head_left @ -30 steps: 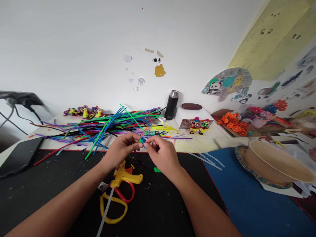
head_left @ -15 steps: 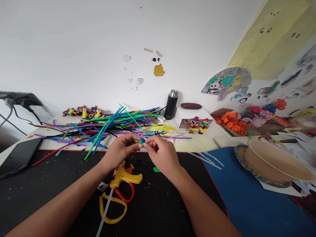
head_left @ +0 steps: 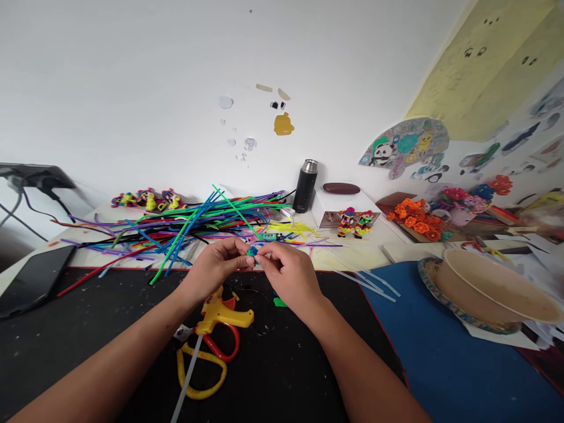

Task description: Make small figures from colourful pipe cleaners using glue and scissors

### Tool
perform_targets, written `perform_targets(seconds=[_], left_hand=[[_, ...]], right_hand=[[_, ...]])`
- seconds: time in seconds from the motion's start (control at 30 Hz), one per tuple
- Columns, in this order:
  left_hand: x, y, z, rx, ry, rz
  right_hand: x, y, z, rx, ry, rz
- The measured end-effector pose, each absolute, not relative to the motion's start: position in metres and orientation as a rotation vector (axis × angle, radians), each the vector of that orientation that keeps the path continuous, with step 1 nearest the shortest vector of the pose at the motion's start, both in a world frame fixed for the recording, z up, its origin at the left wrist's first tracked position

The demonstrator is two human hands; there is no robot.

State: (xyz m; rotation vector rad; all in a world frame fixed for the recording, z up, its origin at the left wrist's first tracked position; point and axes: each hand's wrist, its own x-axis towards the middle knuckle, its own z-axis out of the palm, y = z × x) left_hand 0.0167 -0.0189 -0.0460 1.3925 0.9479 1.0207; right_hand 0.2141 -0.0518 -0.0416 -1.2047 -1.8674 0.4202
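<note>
Between my fingertips is a small blue and green pipe-cleaner piece [head_left: 252, 251], mostly covered by the fingers. My left hand [head_left: 220, 261] pinches it from the left, and my right hand [head_left: 288, 270] grips its right side with thumb and forefinger. Both hands are closed and held above the black mat [head_left: 291, 364]. Below them lies a yellow glue gun [head_left: 220, 314] with a pale glue stick coming out of its rear. Scissors with red and yellow handles [head_left: 202, 376] lie partly under it. A green bit [head_left: 279, 302] rests on the mat beside my right wrist.
Behind my hands spreads a heap of colourful pipe cleaners [head_left: 207, 214]. A black flask [head_left: 305, 187] and two small figures [head_left: 355, 222] stand at the back. To the right is a beige bowl [head_left: 493, 288] by a blue mat [head_left: 445, 352]; a phone [head_left: 35, 279] lies left.
Both hands stay in nearly the same place. The blue and green piece has turned slightly between the fingertips.
</note>
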Motion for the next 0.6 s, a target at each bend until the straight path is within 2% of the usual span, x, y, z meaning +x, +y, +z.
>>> perform_targets(seconds=[0.27, 0.6], left_hand=[[0.0195, -0.0190, -0.0462, 1.298, 0.889, 1.023], [0.0161, -0.0161, -0.0451, 1.189, 0.846, 1.105]], right_hand=[[0.2122, -0.0537, -0.0403, -1.224, -1.831, 0.447], [0.2155, -0.0500, -0.0372, -1.187, -1.544, 0.731]])
